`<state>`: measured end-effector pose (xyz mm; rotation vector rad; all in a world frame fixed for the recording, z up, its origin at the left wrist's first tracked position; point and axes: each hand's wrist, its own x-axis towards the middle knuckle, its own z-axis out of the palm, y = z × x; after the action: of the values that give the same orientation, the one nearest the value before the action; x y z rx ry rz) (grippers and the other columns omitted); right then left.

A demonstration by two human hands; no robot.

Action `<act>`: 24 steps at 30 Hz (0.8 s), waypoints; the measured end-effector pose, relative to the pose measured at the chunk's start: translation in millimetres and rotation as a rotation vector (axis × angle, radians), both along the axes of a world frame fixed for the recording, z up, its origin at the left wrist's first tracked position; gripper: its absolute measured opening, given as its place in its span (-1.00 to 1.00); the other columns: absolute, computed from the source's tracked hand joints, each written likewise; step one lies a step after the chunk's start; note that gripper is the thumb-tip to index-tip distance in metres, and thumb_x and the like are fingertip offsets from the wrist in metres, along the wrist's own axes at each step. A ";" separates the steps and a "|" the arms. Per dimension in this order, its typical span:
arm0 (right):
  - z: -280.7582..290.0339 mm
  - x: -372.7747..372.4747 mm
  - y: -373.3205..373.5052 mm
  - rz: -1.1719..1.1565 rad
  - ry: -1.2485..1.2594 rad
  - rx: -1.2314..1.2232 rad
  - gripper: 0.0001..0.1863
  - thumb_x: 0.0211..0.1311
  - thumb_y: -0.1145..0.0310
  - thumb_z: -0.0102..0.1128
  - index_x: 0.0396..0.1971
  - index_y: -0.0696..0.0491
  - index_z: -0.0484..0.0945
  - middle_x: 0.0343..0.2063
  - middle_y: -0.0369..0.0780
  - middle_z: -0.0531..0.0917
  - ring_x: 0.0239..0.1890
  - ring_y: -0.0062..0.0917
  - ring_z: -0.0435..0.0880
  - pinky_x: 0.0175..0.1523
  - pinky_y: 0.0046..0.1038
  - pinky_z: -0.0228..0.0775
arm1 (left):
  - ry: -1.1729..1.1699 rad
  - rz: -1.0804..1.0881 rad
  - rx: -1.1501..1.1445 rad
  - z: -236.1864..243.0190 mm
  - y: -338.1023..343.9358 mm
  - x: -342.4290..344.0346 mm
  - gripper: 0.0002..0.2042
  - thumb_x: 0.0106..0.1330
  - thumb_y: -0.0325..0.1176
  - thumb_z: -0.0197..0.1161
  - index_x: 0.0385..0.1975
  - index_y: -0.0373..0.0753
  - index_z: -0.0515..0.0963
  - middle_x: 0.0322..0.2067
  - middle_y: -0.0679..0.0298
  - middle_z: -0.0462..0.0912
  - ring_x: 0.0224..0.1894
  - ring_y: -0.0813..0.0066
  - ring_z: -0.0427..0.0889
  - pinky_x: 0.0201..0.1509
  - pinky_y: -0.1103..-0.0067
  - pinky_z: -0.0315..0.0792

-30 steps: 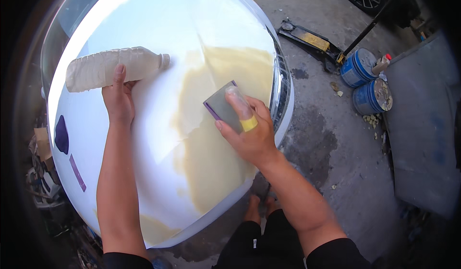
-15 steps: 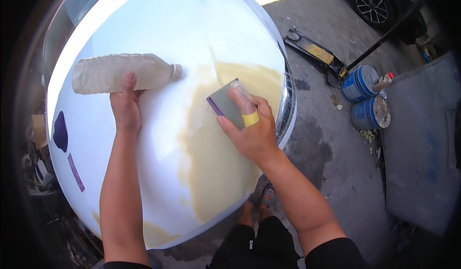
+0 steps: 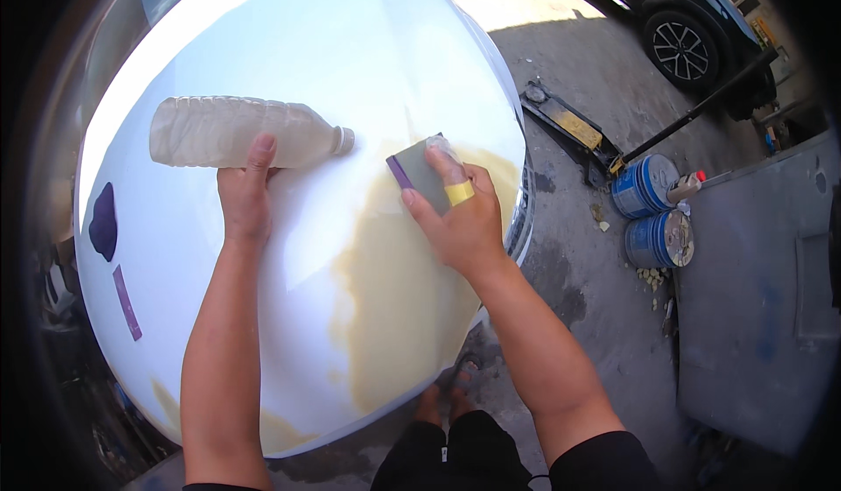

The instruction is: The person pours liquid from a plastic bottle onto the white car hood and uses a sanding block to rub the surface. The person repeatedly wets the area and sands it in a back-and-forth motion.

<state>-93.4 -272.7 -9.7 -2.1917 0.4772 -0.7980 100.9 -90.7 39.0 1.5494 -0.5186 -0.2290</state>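
The right hand (image 3: 469,228) has slid its grey pad (image 3: 417,176) up to the far edge of the yellowish patch (image 3: 403,316) on the white car panel (image 3: 298,342), so the work now sits at that border and the patch's near end lies uncovered. Thumb and fingers clasp the pad firmly, one taped finger along its top. Left of the patch, and nearer it than a second ago, the left hand (image 3: 245,202) grips a cloudy bottle (image 3: 219,132), its fingers mostly hidden underneath
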 end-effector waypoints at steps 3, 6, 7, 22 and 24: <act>32.0 67.8 -43.3 -0.034 0.171 0.075 -0.40 0.19 0.16 0.35 0.19 0.12 0.48 -0.15 0.02 0.67 0.02 -0.12 0.51 0.11 -0.24 0.40 | 0.012 0.000 -0.006 -0.4 -4.8 -1.9 -0.35 0.35 0.06 0.25 0.22 -0.36 0.33 0.10 0.12 0.51 0.12 0.29 0.53 0.22 0.34 0.43; 11.0 38.5 -18.5 -0.030 0.095 0.007 -0.39 0.17 0.18 0.37 0.20 0.11 0.48 -0.11 -0.02 0.67 0.01 -0.13 0.53 0.11 -0.24 0.40 | 0.014 0.027 -0.011 -0.2 -1.1 -1.1 -0.36 0.36 0.05 0.25 0.21 -0.36 0.34 0.10 0.12 0.51 0.12 0.29 0.53 0.23 0.34 0.43; 1.4 11.7 -2.7 0.012 0.061 -0.032 -0.38 0.15 0.19 0.38 0.21 0.10 0.47 -0.09 -0.03 0.66 0.01 -0.13 0.53 0.12 -0.25 0.40 | 0.018 0.034 -0.014 1.0 0.8 -1.2 -0.37 0.37 0.05 0.24 0.21 -0.36 0.34 0.09 0.12 0.51 0.12 0.29 0.53 0.23 0.34 0.43; -10.5 -13.7 4.1 0.085 0.023 -0.231 -0.38 0.16 0.17 0.38 0.21 0.07 0.46 -0.14 0.01 0.63 -0.03 -0.15 0.60 0.09 -0.28 0.47 | -0.031 0.051 -0.013 -5.8 10.2 6.3 -0.44 0.35 -0.03 0.30 0.12 -0.39 0.42 0.00 0.17 0.54 0.04 0.37 0.53 0.16 0.46 0.43; -7.0 -33.1 12.4 0.111 0.023 -0.239 -0.38 0.15 0.19 0.39 0.20 0.08 0.47 -0.11 0.01 0.63 -0.04 -0.15 0.59 0.10 -0.29 0.46 | -0.062 0.074 -0.011 -4.0 8.1 3.2 -0.46 0.33 -0.03 0.33 0.07 -0.39 0.47 -0.04 0.19 0.56 0.00 0.42 0.53 0.12 0.52 0.42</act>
<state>-126.6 -260.3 -16.7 -2.4263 0.2796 -0.8053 104.1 -82.6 35.0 1.5656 -0.5098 -0.1217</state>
